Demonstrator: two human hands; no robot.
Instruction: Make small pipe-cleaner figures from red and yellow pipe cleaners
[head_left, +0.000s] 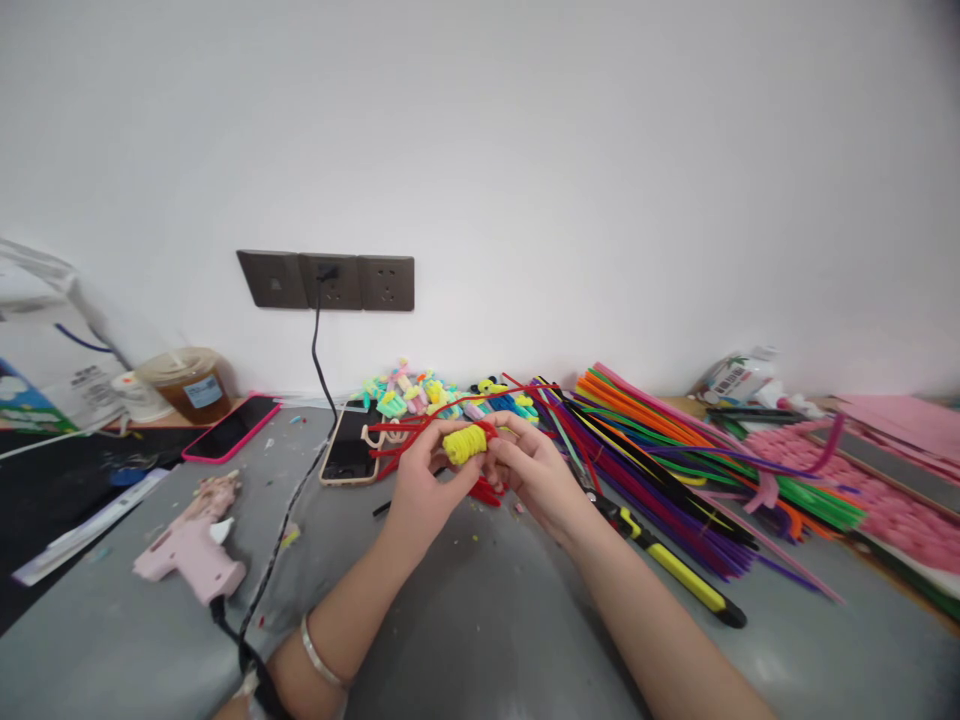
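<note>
A yellow coil of wound pipe cleaner [464, 444] is gripped between the fingers of my left hand [425, 478]. At its right end my right hand [531, 470] pinches a red pipe cleaner [489, 430] that meets the yellow coil. A long red strand arcs up behind my hands toward the right. More red pipe cleaners [486, 492] lie on the table just behind and below my fingers. My fingertips partly hide where the red and yellow join.
Bundles of coloured pipe cleaners [660, 470] and yellow-black pliers [682, 575] lie to the right. Small pipe-cleaner figures [412, 392] sit by the wall. On the left are a pink glue gun [196, 555] with its cord, two phones [351, 445] and a lidded drink cup [196, 385].
</note>
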